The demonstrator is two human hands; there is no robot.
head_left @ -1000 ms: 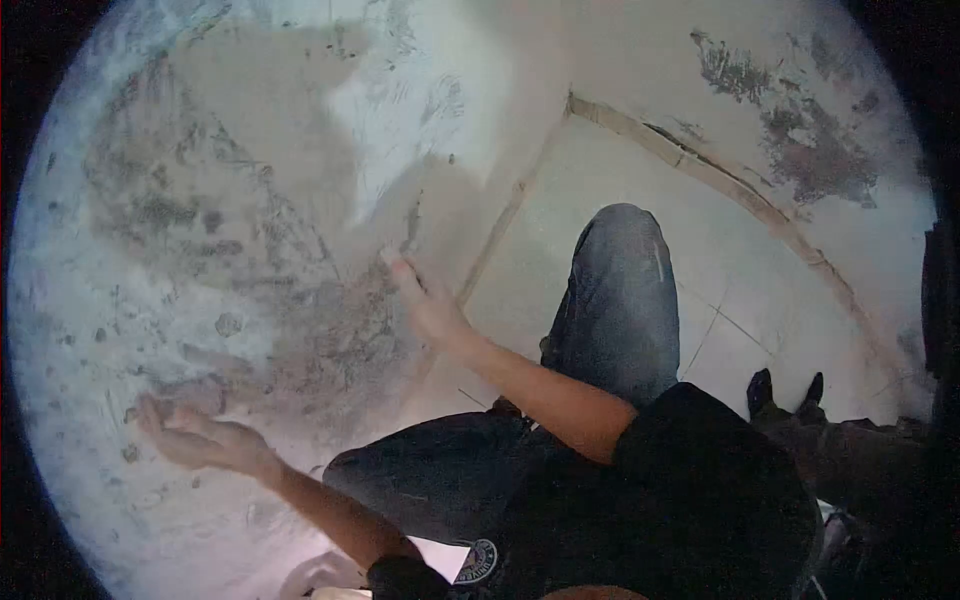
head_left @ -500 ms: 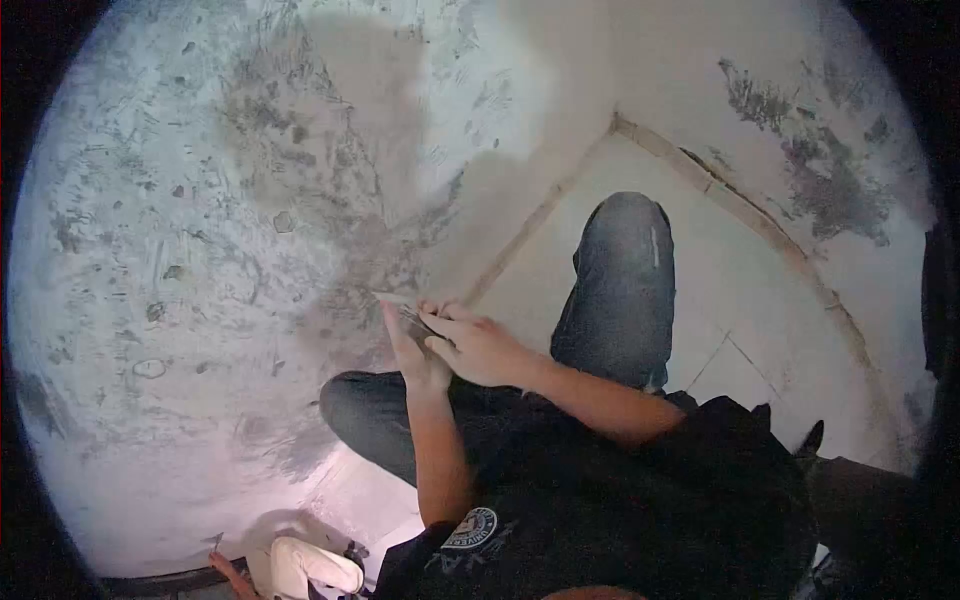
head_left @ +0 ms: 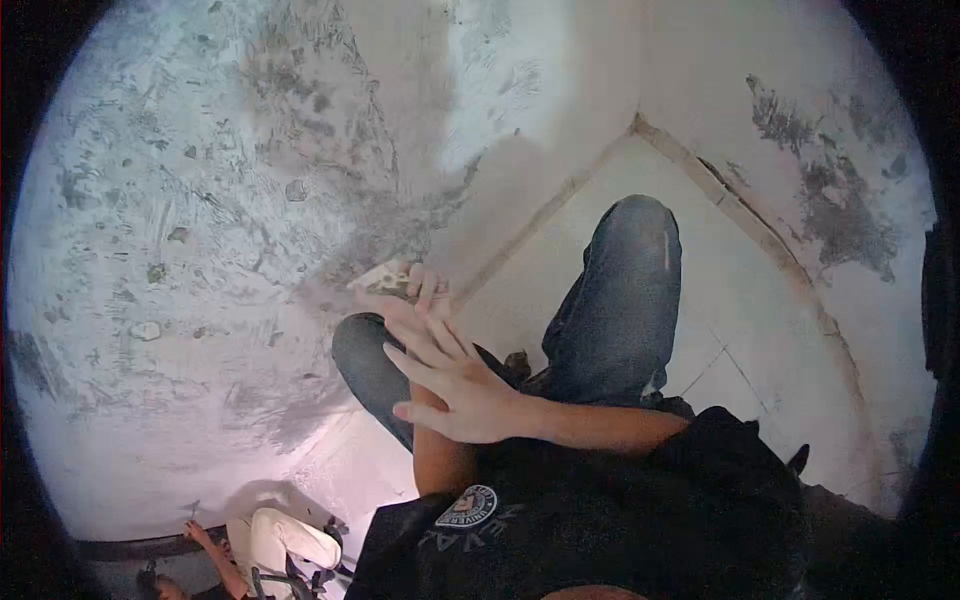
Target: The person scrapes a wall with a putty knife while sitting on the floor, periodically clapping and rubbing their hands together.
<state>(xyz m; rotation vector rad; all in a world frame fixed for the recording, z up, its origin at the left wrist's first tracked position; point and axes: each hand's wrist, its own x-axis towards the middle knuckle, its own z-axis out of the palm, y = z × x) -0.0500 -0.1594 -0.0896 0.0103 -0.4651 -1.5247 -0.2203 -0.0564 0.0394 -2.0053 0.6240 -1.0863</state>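
My left hand is closed around a thin, flat, pale piece with dark specks, held up close in front of the patchy wall. What exactly this piece is, I cannot tell. My right hand is open, its fingers spread, and overlaps my left wrist and forearm in this view. It hides part of that arm. Both hands are above my bent knee on the left side.
Pale floor tiles run into a corner, edged by a brown strip along the wall foot. My other knee rises at centre right. Another person in light trousers is at the lower left, a hand near the wall.
My right hand has left the flat piece, moved down over my left forearm and spread its fingers. My left hand keeps the piece, now tilted. The view has shifted slightly.
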